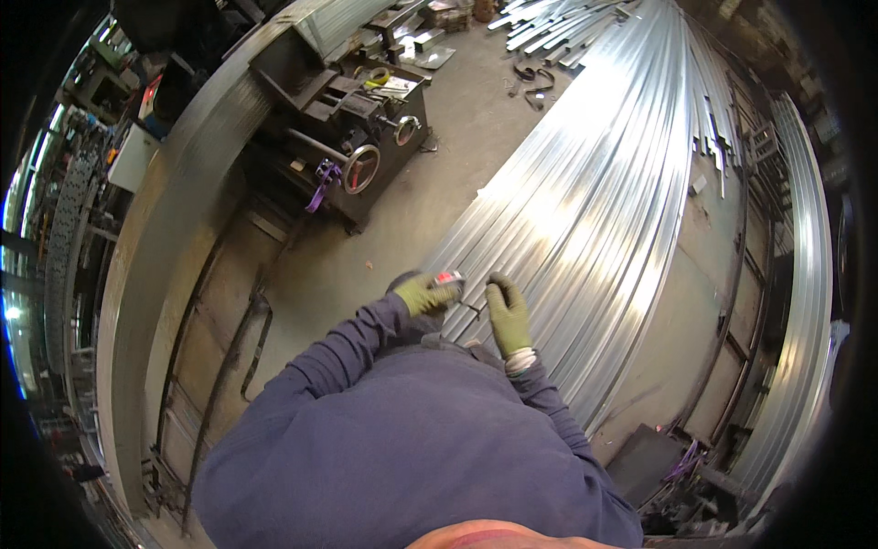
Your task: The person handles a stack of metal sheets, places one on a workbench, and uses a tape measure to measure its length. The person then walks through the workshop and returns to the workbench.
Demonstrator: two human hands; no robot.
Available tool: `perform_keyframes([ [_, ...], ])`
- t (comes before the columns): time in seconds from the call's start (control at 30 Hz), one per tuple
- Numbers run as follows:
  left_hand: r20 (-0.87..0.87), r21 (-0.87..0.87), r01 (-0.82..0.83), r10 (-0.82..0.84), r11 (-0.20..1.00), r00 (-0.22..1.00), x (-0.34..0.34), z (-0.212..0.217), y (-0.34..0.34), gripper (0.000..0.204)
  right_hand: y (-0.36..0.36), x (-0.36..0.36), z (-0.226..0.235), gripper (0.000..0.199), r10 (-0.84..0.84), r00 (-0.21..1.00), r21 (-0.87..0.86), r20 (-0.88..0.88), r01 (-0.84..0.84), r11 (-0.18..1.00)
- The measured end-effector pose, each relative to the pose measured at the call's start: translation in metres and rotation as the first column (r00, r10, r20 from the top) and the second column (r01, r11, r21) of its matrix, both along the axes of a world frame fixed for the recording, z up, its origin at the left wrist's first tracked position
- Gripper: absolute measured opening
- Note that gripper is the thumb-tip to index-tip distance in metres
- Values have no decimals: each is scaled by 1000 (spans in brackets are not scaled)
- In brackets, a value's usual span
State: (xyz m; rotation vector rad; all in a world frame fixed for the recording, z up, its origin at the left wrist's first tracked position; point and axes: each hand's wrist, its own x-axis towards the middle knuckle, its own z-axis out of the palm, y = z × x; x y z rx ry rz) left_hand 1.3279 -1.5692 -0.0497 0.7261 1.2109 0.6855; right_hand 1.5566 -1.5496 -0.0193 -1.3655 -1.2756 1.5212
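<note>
Concrete workshop floor [457, 137] spreads below the person, with a dark lathe-like machine [352, 137] standing off to the upper left and a broad stack of long galvanised steel strips [585, 210] fanning away to the upper right. The strips' long axis runs from the near ends just in front of the person's chest up and away toward the far scattered offcuts [549, 32]. Both hands wear green gloves. The left hand [422, 295] has its fingers curled closed around a small object with a red and white end [449, 277], perhaps a marker or a tape, though it is too small to tell; it sits right at the near left edge of the stack. The right hand [508, 316] lies flat on the near ends of the strips, fingers spread narrow and pressing down, holding nothing. The two hands are just beside each other, the small object pointing across toward the right hand's fingertips.
</note>
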Motion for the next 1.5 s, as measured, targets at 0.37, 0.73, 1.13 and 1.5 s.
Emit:
perform_keyframes([
  [0.37, -569, 507, -165, 472, 846, 673, -265, -102, 342, 62, 233, -89, -60, 36, -198, 979, -232, -51, 182, 956],
  [0.73, -993, 77, 40, 73, 996, 93, -447, -232, 694, 60, 432, -191, -120, 33, -320, 944, -467, 75, 317, 826],
  [1.13, -866, -213, -110, -136, 971, 481, -417, -251, 707, 58, 670, -254, -136, 32, 43, 994, -610, -100, -95, 786],
  [1.5, -920, -169, -435, 17, 884, 393, -357, -167, 727, 47, 928, -276, -116, 28, 482, 857, -456, -182, -508, 731],
])
